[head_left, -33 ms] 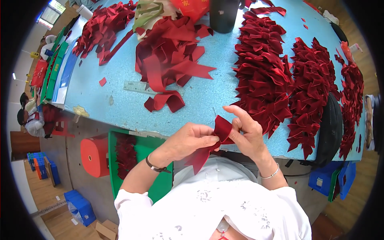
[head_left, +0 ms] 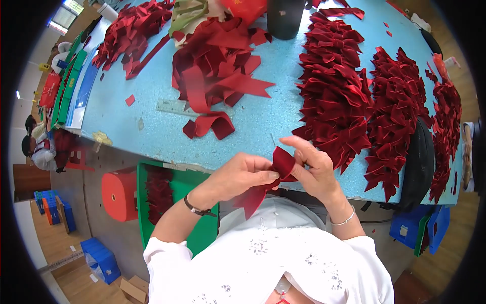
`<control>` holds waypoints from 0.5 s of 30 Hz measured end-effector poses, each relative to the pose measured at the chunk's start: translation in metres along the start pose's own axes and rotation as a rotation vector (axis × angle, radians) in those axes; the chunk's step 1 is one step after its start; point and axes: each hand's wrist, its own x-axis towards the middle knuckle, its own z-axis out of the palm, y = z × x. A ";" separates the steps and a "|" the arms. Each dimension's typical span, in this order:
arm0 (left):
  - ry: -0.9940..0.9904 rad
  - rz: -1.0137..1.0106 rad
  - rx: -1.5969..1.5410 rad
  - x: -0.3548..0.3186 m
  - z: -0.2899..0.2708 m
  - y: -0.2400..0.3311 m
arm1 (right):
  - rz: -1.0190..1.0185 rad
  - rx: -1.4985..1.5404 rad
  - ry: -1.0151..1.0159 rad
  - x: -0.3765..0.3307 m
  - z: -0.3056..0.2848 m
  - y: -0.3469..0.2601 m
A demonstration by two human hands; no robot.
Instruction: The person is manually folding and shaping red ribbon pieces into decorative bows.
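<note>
Between my two hands, just off the table's near edge, a dark red velvet ribbon [head_left: 283, 161] is folded into a loop with a notched tail hanging down. My left hand [head_left: 245, 175] pinches its lower left side between thumb and fingers. On the other side, my right hand [head_left: 315, 167] grips the ribbon with its thumb against the fold, the index finger raised. A thin needle-like tip seems to stand up above the loop. Loose cut ribbons [head_left: 217, 66] lie in a heap beyond my hands. Close to my right hand runs a long row of red bows [head_left: 334, 91].
On the blue table [head_left: 152, 137] lie a clear ruler [head_left: 174, 106], a black cup [head_left: 282, 20] and more rows of bows [head_left: 395, 111]. A black bag [head_left: 419, 162] sits at the right edge. Below stand a green bin [head_left: 190, 233] and a red roll [head_left: 119, 195]. People work far left.
Both hands keep their hold on the ribbon, with only slight finger movement. The view has shifted a little; nothing on the table has moved.
</note>
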 end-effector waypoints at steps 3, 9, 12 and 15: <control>-0.007 -0.016 0.124 0.004 0.000 0.005 | -0.176 -0.138 0.093 0.006 0.008 0.013; 0.041 0.026 0.320 0.008 0.003 0.008 | -0.287 -0.330 0.116 0.001 0.005 0.019; 0.037 0.025 0.322 0.009 0.002 0.011 | -0.158 -0.162 0.232 0.000 0.009 0.019; 0.015 0.026 0.318 0.011 0.002 0.011 | -0.042 0.006 0.256 -0.001 0.013 0.019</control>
